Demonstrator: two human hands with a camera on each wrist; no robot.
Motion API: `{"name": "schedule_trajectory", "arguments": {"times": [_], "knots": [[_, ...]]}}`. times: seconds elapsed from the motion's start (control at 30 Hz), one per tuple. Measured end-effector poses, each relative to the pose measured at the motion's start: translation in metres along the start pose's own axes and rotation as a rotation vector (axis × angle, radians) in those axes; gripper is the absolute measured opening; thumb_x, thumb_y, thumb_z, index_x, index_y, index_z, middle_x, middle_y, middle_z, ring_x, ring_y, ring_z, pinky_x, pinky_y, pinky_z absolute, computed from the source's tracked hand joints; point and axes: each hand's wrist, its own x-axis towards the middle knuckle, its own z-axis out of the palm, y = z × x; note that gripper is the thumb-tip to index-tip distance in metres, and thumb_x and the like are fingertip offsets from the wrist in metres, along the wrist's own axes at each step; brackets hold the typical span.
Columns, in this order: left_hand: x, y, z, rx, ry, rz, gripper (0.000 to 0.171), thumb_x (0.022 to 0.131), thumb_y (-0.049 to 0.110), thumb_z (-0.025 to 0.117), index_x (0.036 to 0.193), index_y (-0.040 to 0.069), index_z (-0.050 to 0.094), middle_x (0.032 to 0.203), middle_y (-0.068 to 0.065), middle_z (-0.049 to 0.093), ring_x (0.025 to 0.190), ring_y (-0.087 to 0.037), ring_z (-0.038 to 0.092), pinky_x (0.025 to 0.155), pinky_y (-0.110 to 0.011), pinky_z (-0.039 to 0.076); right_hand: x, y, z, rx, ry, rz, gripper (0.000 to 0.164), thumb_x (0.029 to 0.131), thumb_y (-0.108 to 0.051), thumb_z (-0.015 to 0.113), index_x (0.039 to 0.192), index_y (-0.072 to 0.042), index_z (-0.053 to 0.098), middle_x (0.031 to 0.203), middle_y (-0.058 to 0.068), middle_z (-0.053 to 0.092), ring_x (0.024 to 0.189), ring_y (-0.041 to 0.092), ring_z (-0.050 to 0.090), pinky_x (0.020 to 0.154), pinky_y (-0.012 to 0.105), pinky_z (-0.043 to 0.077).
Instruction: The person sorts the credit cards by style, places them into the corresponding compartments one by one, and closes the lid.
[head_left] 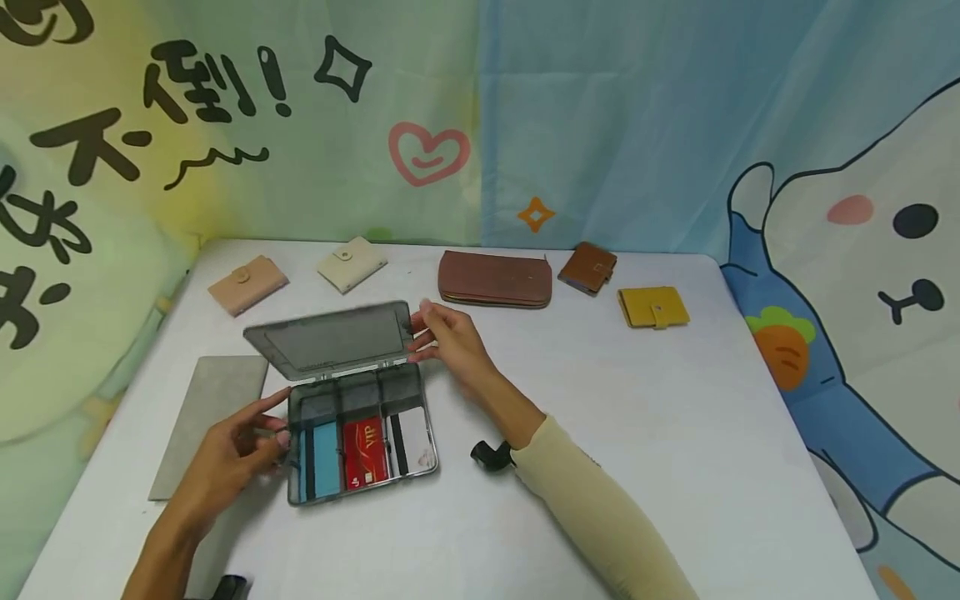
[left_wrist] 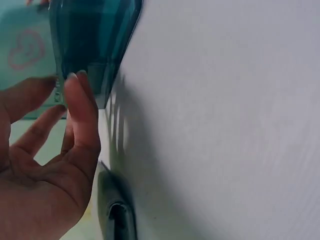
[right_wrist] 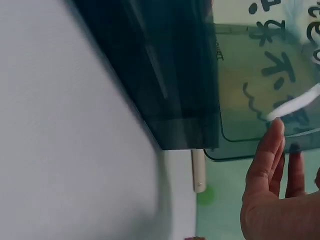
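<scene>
A smoky see-through plastic card case [head_left: 315,492] lies on the table with its lid [head_left: 337,340] raised on a hinge along the far side. Its compartments hold a light-blue card [head_left: 326,458], a red VIP card [head_left: 363,454] and a white card with a black stripe [head_left: 416,437]. My left hand [head_left: 228,458] touches the case's left side, index finger at the far corner and thumb lower down the wall. With thumb and fingers, my right hand [head_left: 457,342] pinches the right edge of the lid, which also shows in the right wrist view [right_wrist: 265,90].
Left of the case lies a flat grey folder-like piece [head_left: 213,408]. Behind stand a tan wallet [head_left: 247,285], a cream wallet [head_left: 352,264], a long brown wallet [head_left: 495,279], a small brown wallet [head_left: 588,268] and a yellow wallet [head_left: 654,307]. A printed curtain [head_left: 600,125] hangs behind the table.
</scene>
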Motion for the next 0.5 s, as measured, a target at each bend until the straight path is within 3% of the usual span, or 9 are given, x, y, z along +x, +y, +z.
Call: {"name": "schedule_trajectory", "arguments": {"times": [0.17,0.27,0.33,0.4,0.5], "knots": [[-0.003,-0.003,-0.003,-0.193,-0.039,-0.051,0.050,0.107,0.026,0.046,0.153,0.009,0.036,0.114,-0.004,0.059,0.085,-0.014,0.066,0.066,-0.036,0.059,-0.024,-0.008,-0.008,-0.248,-0.095,-0.032,0.044,0.104,-0.039,0.050,0.100,0.000,0.070,0.095,0.010,0.070,0.079,0.023,0.067,0.073,0.042,0.060],[-0.004,-0.003,-0.006,-0.267,-0.044,-0.064,0.051,0.109,0.031,0.039,0.155,0.010,0.031,0.113,0.002,0.060,0.087,-0.014,0.068,0.066,-0.038,0.059,-0.040,-0.010,-0.014,-0.454,-0.149,-0.056,0.035,0.102,-0.042,0.054,0.101,-0.012,0.071,0.094,0.002,0.072,0.085,0.024,0.067,0.071,0.041,0.058],[-0.005,-0.001,-0.006,-0.251,-0.035,-0.050,0.050,0.109,0.030,0.038,0.154,0.010,0.031,0.113,0.000,0.060,0.086,-0.015,0.068,0.066,-0.038,0.059,-0.052,-0.010,-0.017,-0.577,-0.194,-0.075,0.030,0.098,-0.046,0.059,0.107,-0.019,0.070,0.099,-0.003,0.071,0.095,0.022,0.066,0.077,0.040,0.057],[-0.006,0.003,-0.003,-0.188,-0.022,-0.028,0.050,0.108,0.028,0.044,0.153,0.011,0.032,0.114,-0.005,0.059,0.087,-0.016,0.068,0.065,-0.038,0.059,-0.065,-0.008,-0.017,-0.723,-0.248,-0.116,0.034,0.092,-0.050,0.066,0.117,-0.026,0.068,0.115,-0.007,0.067,0.110,0.018,0.060,0.087,0.040,0.054],[-0.008,0.010,0.003,-0.008,-0.002,0.021,0.056,0.103,0.026,0.056,0.153,0.016,0.034,0.117,-0.011,0.054,0.086,-0.016,0.065,0.065,-0.034,0.057,-0.082,-0.004,-0.011,-0.972,-0.370,-0.199,0.068,0.082,-0.059,0.075,0.141,-0.031,0.054,0.150,-0.004,0.047,0.140,0.018,0.040,0.108,0.045,0.042]]}}
